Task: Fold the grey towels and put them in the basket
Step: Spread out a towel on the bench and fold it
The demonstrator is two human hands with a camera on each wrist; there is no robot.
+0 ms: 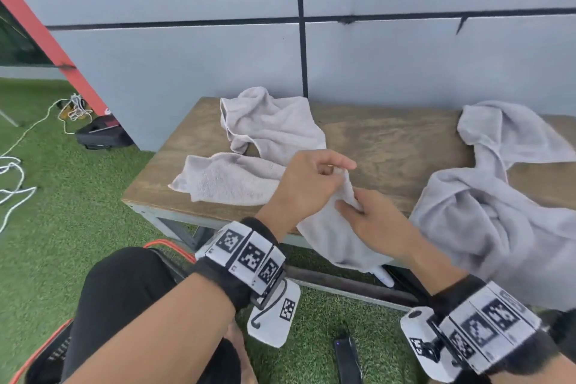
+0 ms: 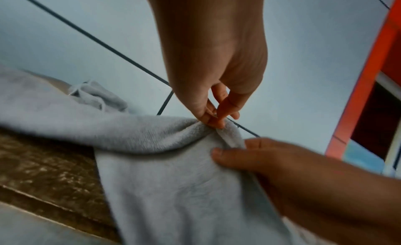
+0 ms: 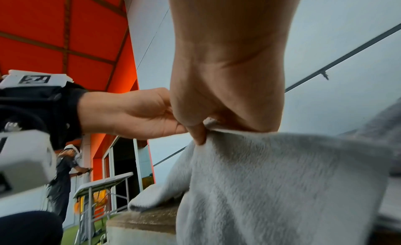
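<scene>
A grey towel [image 1: 336, 243] hangs over the front edge of the wooden table [image 1: 389, 140], its top bunched between both hands. My left hand [image 1: 343, 170] pinches the top fold with thumb and fingertips. Just below, my right hand [image 1: 349, 207] grips the same towel with thumb on the cloth. In the left wrist view the left hand [image 2: 217, 121] pinches a ridge of the towel [image 2: 173, 188] and the right hand [image 2: 230, 149] clamps it from the right. The right wrist view shows the right hand [image 3: 201, 135] pinching the towel [image 3: 271, 180] edge, the left hand [image 3: 173, 118] beside it. No basket is identifiable.
A crumpled grey towel [image 1: 271, 125] lies at the table's back left and a larger one [image 1: 486, 215] drapes over the right end. A grey wall stands behind. White rope [image 1: 12, 171], a black case [image 1: 99, 134] and a dark device [image 1: 346, 355] lie on the grass. A person [image 3: 63, 171] stands far off.
</scene>
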